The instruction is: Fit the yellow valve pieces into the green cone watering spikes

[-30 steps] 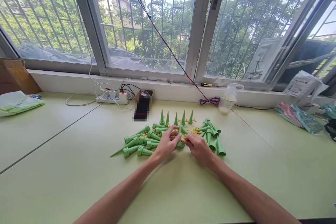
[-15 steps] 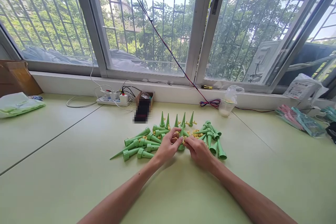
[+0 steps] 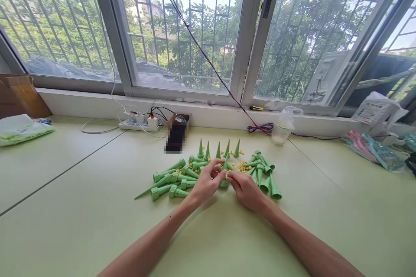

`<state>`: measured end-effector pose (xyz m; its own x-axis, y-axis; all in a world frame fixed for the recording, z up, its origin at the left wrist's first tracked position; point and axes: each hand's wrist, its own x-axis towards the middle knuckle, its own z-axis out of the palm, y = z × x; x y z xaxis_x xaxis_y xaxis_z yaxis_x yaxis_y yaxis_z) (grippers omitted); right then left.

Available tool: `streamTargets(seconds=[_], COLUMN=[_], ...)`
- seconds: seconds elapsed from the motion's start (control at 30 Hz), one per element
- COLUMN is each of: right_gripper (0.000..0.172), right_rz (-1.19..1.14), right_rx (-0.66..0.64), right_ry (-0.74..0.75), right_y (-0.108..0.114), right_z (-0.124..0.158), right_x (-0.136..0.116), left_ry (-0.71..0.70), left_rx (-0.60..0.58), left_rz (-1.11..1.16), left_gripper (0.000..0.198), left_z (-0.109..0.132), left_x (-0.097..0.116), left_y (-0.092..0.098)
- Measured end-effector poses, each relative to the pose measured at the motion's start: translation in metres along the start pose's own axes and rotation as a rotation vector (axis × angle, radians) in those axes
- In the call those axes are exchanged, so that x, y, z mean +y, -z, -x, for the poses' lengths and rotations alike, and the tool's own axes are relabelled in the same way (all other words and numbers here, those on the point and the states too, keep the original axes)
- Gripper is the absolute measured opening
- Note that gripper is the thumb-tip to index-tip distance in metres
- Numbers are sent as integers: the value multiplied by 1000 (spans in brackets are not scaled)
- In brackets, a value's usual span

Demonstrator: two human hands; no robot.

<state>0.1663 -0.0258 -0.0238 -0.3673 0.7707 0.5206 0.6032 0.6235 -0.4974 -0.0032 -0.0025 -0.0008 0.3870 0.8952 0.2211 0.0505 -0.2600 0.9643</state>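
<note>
My left hand (image 3: 209,180) is closed around the side of a green plastic watering spike (image 3: 225,183) that stands upright, its tip pointing up. At the spike's right side, my right hand (image 3: 245,188) pinches a small yellow piece, mostly hidden by the fingertips. To the left lies a pile of green spikes (image 3: 165,178) with ribbed caps. More green spikes (image 3: 264,171) lie heaped to the right. Behind my hands stands a row of several upright spikes (image 3: 218,150), some with yellow valves (image 3: 241,153). Loose yellow pieces (image 3: 243,166) lie between the piles.
A power strip (image 3: 139,125) and a small cardboard box (image 3: 185,122) sit at the table's back. Farther right are a bundled cable (image 3: 260,128), a plastic cup with a bag (image 3: 281,132) and plastic packets (image 3: 373,149). A green-white package (image 3: 24,130) lies at the left.
The view has shifted very slightly. Both hands stay at the same upright spike, with the right fingers hardly moved at its side.
</note>
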Motion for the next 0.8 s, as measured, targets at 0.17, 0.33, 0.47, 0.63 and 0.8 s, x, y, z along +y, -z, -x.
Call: streamTargets(seconds=[0.17, 0.33, 0.47, 0.63, 0.8], right_gripper=[18, 17, 20, 16, 17], right_rz=[-76, -97, -81, -12, 75], right_rx=[62, 99, 96, 146, 168], right_ry=[-9, 7, 32, 95, 173], right_y=[2, 5, 5, 5, 4], right_z=[-2, -2, -1, -3, -1], right_x=[-8, -11, -10, -7, -2], left_ry=[155, 264, 287, 303, 307], left_rx=[22, 96, 129, 131, 77], left_rz=[103, 192, 265, 300, 275], left_gripper=[40, 41, 45, 48, 46], left_z=[0, -2, -3, -2, 0], left_x=[6, 11, 12, 15, 12], left_y=[3, 6, 7, 5, 4])
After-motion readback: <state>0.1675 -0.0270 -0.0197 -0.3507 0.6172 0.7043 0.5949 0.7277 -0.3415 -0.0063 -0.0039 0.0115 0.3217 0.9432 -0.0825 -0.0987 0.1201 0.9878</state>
